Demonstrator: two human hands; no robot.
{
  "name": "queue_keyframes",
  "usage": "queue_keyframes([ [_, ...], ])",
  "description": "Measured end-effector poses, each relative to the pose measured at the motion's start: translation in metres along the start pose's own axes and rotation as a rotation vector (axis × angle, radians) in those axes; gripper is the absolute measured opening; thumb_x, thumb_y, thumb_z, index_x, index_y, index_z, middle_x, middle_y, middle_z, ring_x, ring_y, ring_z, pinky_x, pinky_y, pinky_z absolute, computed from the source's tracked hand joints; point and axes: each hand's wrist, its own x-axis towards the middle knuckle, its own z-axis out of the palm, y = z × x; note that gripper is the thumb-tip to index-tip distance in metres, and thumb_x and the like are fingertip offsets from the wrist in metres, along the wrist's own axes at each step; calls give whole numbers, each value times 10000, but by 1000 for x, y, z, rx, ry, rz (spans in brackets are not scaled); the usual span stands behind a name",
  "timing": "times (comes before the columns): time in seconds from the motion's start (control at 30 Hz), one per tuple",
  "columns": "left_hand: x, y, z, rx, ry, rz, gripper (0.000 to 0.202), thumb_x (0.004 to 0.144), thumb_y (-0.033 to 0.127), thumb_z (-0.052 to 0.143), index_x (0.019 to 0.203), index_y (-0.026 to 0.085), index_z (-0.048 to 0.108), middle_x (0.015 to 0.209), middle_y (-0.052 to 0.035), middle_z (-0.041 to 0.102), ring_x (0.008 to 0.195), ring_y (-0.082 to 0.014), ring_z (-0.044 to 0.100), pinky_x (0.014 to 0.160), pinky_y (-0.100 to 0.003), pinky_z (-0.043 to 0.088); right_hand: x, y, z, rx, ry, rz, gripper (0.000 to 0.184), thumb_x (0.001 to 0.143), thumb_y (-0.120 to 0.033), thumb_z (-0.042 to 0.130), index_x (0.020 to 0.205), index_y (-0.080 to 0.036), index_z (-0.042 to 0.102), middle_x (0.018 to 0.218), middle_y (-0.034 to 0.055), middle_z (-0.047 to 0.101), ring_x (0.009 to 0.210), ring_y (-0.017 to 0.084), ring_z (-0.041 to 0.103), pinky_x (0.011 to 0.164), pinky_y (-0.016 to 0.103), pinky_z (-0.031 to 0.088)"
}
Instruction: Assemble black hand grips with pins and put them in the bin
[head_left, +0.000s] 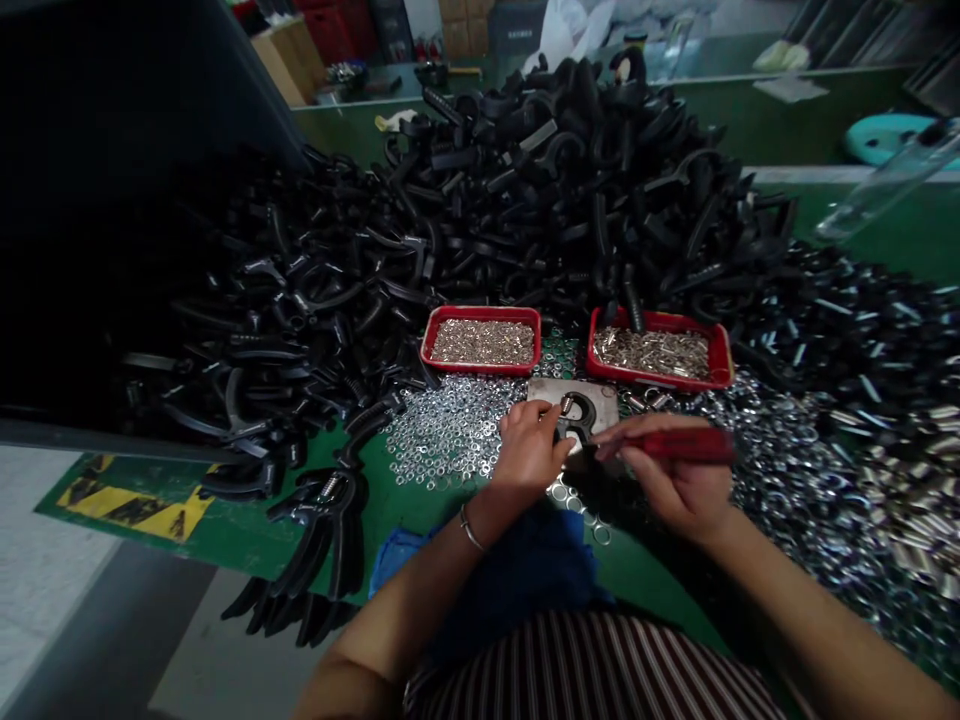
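Note:
My left hand presses a black curved clamp-like part against a small metal plate, its fingers closed on the part's left side. A small coil spring shows at the upper left of that part, close to my fingertips. In my right hand is a screwdriver with a red handle, pointing left toward the black part. Its tip is hard to make out. Several thin metal rings lie just below the plate.
Two red trays, one at left and one at right, hold small metal pieces behind the plate. Loose washers spread to the left. A big heap of black parts rises behind. Shiny metal pieces cover the right side.

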Motion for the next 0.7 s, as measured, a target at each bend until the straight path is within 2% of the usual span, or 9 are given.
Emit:
queue_keyframes([
  [0.1, 4, -3, -1, -56, -22, 8, 453, 878, 377, 663, 1297, 228, 576, 1257, -79, 579, 1176, -276, 475, 1023, -424, 368, 15, 13, 6, 176, 88, 189, 291, 940, -554, 514, 1022, -276, 538, 943, 72, 722, 845, 277, 719, 800, 472, 590],
  [0.17, 4, -5, -1, -76, -19, 2, 454, 872, 375, 670, 1291, 224, 579, 1249, -78, 583, 1174, -274, 476, 1028, -424, 369, 24, 27, 13, 301, 102, 263, 291, 935, -558, 523, 1021, -282, 491, 927, 53, 717, 797, 262, 723, 723, 442, 610],
  [0.27, 2, -5, 1, -84, -6, 8, 464, 871, 368, 671, 1297, 212, 574, 1244, -88, 582, 1170, -276, 477, 1026, -419, 377, 27, 40, 21, 355, 88, 280, 295, 915, -546, 570, 1020, -286, 478, 936, 45, 713, 790, 257, 727, 710, 436, 616],
  [0.43, 2, -6, 4, -88, 1, -6, 461, 869, 374, 670, 1291, 217, 573, 1248, -88, 576, 1165, -281, 479, 1026, -424, 378, 23, 39, 21, 366, 76, 283, 278, 926, -537, 559, 1018, -291, 471, 942, 41, 720, 777, 251, 732, 735, 431, 608],
  [0.57, 2, -8, 5, -94, 1, 1, 461, 876, 384, 660, 1295, 216, 563, 1247, -88, 574, 1168, -277, 478, 1027, -423, 374, 20, 36, 21, 261, 66, 260, 274, 942, -541, 525, 1023, -286, 465, 940, 47, 726, 769, 251, 735, 764, 421, 594],
  [0.7, 2, -8, 6, -86, 2, 15, 453, 879, 380, 653, 1289, 207, 564, 1234, -91, 573, 1158, -274, 480, 1031, -418, 371, 22, 33, 24, -111, 4, 171, 273, 960, -517, 473, 1023, -251, 478, 896, 98, 719, 804, 296, 718, 763, 428, 555],
])
